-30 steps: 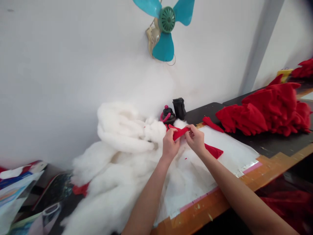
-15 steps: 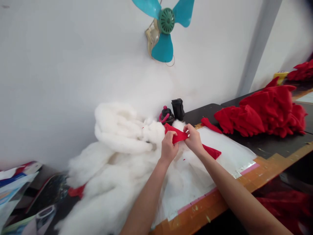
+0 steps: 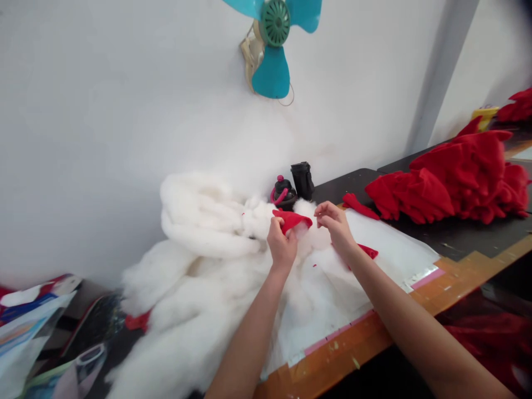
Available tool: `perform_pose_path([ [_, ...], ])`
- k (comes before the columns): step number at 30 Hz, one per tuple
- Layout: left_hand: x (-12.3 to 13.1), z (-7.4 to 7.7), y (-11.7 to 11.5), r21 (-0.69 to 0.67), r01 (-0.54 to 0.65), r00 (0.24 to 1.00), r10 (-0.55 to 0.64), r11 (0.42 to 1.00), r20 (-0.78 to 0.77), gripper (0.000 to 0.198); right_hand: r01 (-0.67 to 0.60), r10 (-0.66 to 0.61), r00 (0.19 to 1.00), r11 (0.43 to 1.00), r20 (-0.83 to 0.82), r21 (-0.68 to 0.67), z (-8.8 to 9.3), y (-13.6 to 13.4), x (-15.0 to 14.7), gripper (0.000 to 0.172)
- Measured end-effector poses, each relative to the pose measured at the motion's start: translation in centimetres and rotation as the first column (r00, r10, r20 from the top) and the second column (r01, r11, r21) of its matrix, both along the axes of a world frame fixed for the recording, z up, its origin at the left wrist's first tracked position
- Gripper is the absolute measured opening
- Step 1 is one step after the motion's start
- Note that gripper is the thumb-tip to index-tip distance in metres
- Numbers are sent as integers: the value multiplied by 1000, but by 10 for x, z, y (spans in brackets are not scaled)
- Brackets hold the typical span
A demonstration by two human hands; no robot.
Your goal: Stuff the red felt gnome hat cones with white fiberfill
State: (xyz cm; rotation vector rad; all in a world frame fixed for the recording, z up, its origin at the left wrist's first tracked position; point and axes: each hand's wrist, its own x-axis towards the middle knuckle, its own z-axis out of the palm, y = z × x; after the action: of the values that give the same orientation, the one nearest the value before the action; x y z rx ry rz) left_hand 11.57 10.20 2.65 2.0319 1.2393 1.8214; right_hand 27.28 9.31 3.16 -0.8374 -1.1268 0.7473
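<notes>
Pinching a red felt scrap [image 3: 292,220] between thumb and fingers, the left hand [image 3: 281,247] holds it just above white fiberfill [image 3: 208,288]; the right hand [image 3: 334,226] sits just beside it, empty, fingers narrowly parted.

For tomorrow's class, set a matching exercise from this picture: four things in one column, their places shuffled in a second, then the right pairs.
Things:
A. teal three-bladed fan
B. small red fabric piece
C. large heap of red fabric
D. fluffy white wadding

Places:
1. on the dark tabletop, right of the hands
2. pinched in the left hand
3. mounted on the white wall
4. piled at the foot of the white wall

Pairs: A-3, B-2, C-1, D-4
</notes>
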Motion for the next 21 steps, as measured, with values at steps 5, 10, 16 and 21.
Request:
perform_pose_path([
  [5,-2,1,1,-44,88,996,-87,995,12,25,-205,192,946,978,261,25,1,-4,-9,49],
  [10,-3,4,2,-15,233,972,-233,972,9,30,-23,-19,964,988,267,154,-7,1,-14,30],
  [16,-2,5,1,168,204,969,-175,964,-172,25,368,-452,836,882,310,294,-13,-2,-16,15],
  [21,-7,8,5,160,282,950,-251,946,-187,28,-97,78,984,989,157,115,-1,-5,-4,25],
])
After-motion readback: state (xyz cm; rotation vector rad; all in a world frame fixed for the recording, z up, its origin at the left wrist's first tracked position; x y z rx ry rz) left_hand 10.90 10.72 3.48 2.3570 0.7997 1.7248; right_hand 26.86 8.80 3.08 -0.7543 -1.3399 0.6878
